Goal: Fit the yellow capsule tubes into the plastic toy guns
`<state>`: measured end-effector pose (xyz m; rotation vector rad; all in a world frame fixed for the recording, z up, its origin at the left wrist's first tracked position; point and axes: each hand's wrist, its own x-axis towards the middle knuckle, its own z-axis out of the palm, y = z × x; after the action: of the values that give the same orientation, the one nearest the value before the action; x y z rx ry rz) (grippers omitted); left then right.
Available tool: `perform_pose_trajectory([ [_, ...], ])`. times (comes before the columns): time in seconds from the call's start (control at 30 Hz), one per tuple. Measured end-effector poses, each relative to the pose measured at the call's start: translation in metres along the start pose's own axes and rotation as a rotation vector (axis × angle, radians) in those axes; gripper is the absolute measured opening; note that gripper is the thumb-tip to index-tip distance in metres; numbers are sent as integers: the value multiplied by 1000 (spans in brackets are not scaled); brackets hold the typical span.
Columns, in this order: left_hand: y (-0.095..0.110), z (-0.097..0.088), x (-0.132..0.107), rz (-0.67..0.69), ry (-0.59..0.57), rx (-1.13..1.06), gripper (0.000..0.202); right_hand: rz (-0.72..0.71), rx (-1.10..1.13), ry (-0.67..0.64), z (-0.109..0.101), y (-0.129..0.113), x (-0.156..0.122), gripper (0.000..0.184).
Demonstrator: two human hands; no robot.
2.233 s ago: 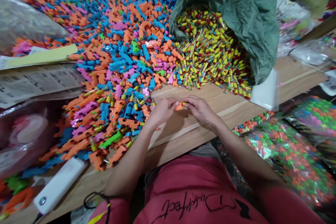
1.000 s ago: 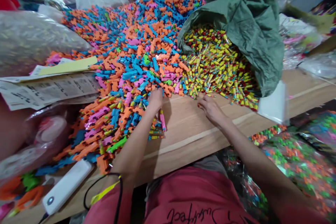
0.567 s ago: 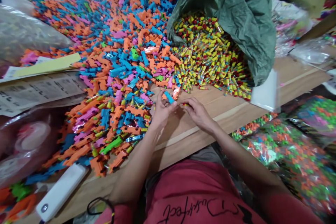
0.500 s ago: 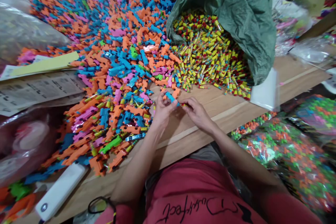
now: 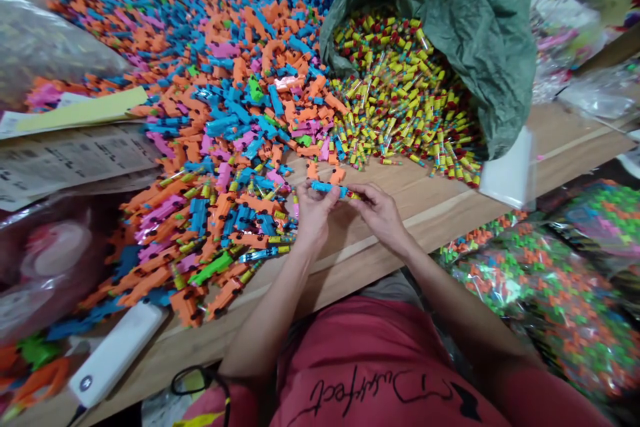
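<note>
My left hand (image 5: 313,217) grips a blue plastic toy-gun piece (image 5: 325,188) lengthwise above the wooden table. My right hand (image 5: 380,217) pinches a small yellow and red tube (image 5: 353,195) at the piece's right end, and the two appear to touch. Two loose orange pieces (image 5: 338,176) lie just beyond my hands. Left of my left hand spreads a large heap of orange, blue and pink plastic pieces (image 5: 225,113). Yellow and red tubes (image 5: 400,93) spill from a green woven sack (image 5: 470,27).
A white power bank (image 5: 117,353) lies at the table's near left, beside printed papers (image 5: 75,160). Clear plastic bags of multicoloured pieces (image 5: 550,300) sit below the table's right edge. A white card (image 5: 507,170) stands against the sack.
My hands have come together from reaching into the heap and tubes. The left now holds a blue piece instead of the earlier orange one, turned level, with the tube at its right end.
</note>
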<state>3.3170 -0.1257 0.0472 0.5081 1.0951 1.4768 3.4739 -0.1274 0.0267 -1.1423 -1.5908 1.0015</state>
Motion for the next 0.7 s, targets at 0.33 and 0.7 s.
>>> perform_pose_trajectory([
  [0.33, 1, 0, -12, 170, -53, 125, 72, 38, 10, -59, -6, 0, 6, 25],
  [0.7, -11, 3, -20, 234, -23, 198, 70, -40, -185, -31, -5, -11, 9, 20],
])
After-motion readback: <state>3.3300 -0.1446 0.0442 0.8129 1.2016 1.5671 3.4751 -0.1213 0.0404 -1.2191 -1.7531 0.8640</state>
